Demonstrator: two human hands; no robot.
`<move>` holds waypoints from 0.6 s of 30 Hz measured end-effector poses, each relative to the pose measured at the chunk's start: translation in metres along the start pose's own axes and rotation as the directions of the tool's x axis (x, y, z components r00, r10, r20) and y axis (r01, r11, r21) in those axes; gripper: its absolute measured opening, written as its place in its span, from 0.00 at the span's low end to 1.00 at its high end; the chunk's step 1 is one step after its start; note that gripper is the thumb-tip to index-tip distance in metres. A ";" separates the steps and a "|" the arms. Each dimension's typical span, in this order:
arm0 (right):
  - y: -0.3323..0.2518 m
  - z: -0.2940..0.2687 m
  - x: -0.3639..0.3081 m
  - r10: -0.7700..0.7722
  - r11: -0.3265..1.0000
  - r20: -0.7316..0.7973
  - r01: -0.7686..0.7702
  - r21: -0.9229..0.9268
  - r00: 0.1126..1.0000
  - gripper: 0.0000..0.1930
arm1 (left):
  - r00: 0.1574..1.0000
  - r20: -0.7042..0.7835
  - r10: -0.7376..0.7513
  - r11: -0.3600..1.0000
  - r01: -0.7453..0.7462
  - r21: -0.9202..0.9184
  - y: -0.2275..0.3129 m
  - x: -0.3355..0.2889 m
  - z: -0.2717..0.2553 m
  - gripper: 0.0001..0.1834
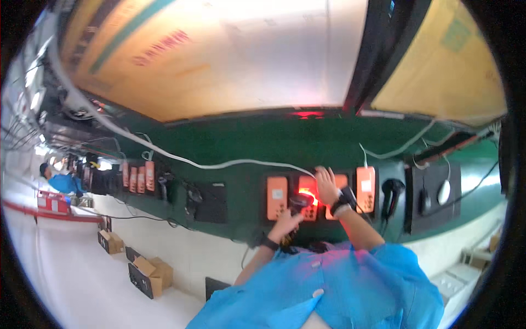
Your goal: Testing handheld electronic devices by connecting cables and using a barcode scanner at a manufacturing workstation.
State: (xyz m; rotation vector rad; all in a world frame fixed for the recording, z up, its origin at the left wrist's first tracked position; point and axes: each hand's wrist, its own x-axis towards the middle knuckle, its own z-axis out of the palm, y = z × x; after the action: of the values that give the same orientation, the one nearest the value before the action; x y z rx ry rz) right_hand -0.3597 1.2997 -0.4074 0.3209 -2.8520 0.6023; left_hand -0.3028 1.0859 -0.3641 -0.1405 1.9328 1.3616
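Observation:
My left hand (284,223) is wrapped round a dark handheld barcode scanner (298,202), which throws a bright red glow. Beneath that light lies an orange phone (308,215), back up with round camera lenses showing. My right hand (327,189) reaches over the phones with its fingers stretched out, close to the end of a white cable (235,163). To the left lies another orange phone (277,193) with a white label. Part of a third phone (342,180) shows beside my right hand. Farther right, one more orange phone (366,190) has a white cable at its top.
A second dark scanner (392,198) lies right of the phones. Beyond it are a black mat (433,220) and a white oval device (444,192). Several orange phones (141,180) line up on the left. Cardboard boxes (150,274) stand on the floor. Large yellowish panels (230,60) rise behind the green bench.

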 end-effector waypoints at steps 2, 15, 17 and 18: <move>-0.005 -0.013 0.000 0.082 0.990 0.052 -0.087 0.108 0.995 0.26 | 0.996 0.083 -0.016 0.984 0.031 -0.176 0.024 -0.008 0.002 0.10; -0.059 -0.043 -0.024 0.184 0.914 -0.047 -0.153 0.377 0.982 0.14 | 0.691 -0.695 0.201 0.974 -0.066 0.216 0.011 -0.006 -0.077 0.23; -0.058 -0.038 -0.038 0.241 0.921 -0.024 -0.221 0.320 0.970 0.12 | 0.688 -0.713 0.137 0.985 -0.020 0.169 -0.002 0.009 -0.103 0.24; -0.057 -0.032 -0.050 0.297 0.920 -0.007 -0.284 0.269 0.955 0.10 | 0.669 -0.732 0.130 0.977 0.041 0.211 -0.002 0.014 -0.106 0.26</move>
State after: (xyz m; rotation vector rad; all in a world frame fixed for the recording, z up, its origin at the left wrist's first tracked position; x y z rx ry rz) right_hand -0.2927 1.2704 -0.3693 -0.0832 -2.7925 1.0383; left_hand -0.3666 0.9996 -0.3588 -0.6412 2.7671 1.2058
